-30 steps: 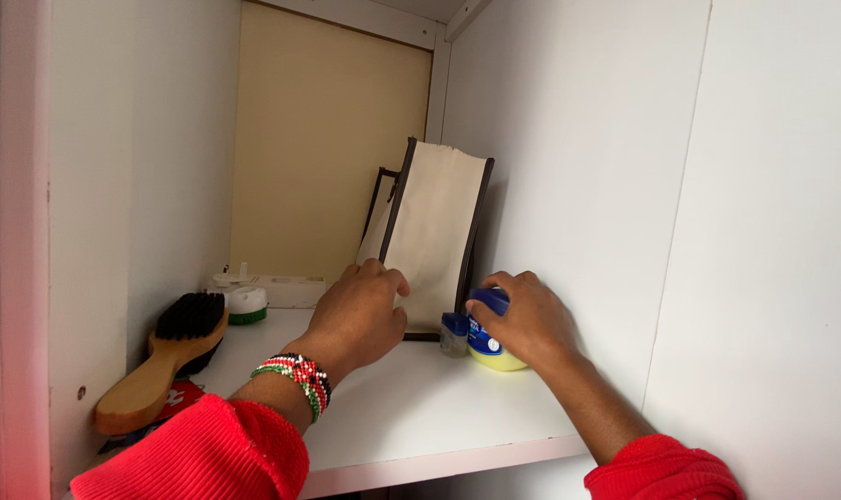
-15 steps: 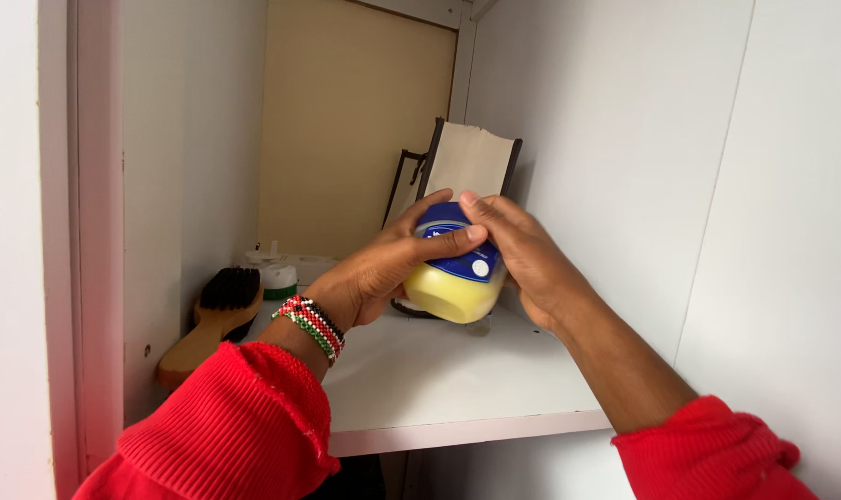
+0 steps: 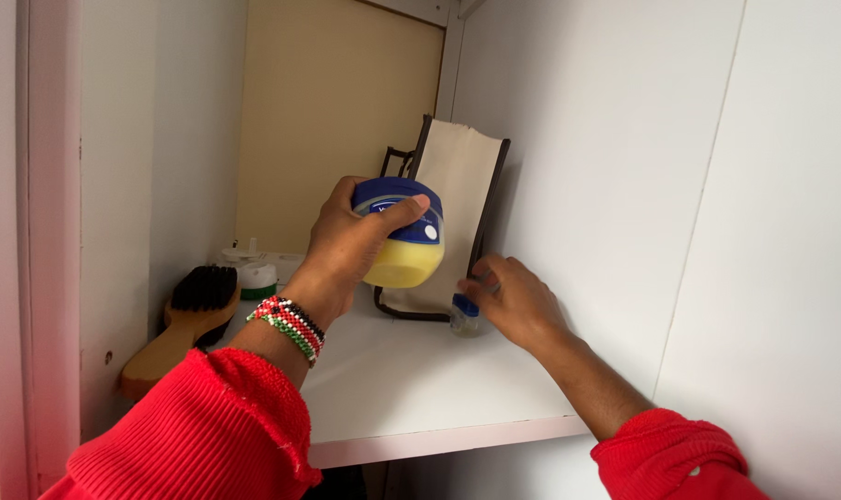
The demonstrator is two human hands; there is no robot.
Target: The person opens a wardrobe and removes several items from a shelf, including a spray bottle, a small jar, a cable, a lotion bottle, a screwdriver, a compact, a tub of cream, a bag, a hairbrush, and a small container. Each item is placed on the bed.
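In the centre of the frame, the left hand (image 3: 346,243) is holding a jar (image 3: 402,233) up off the shelf (image 3: 411,384), fingers wrapped round its back and the thumb pressing across the blue lid. Lower and to the right, the right hand (image 3: 515,301) is resting on the shelf with its fingertips closing on a small bottle (image 3: 465,315), which is standing just beside the foot of a tan bag (image 3: 453,218). The step in hand looks like picking items off the shelf, one per hand; lifting the bottle would call for a firm pinch, since it is small and close to the bag. The jar is squat and rounded, with pale yellow contents showing through its wall. At lower left a brush (image 3: 181,324) is lying against the side wall.
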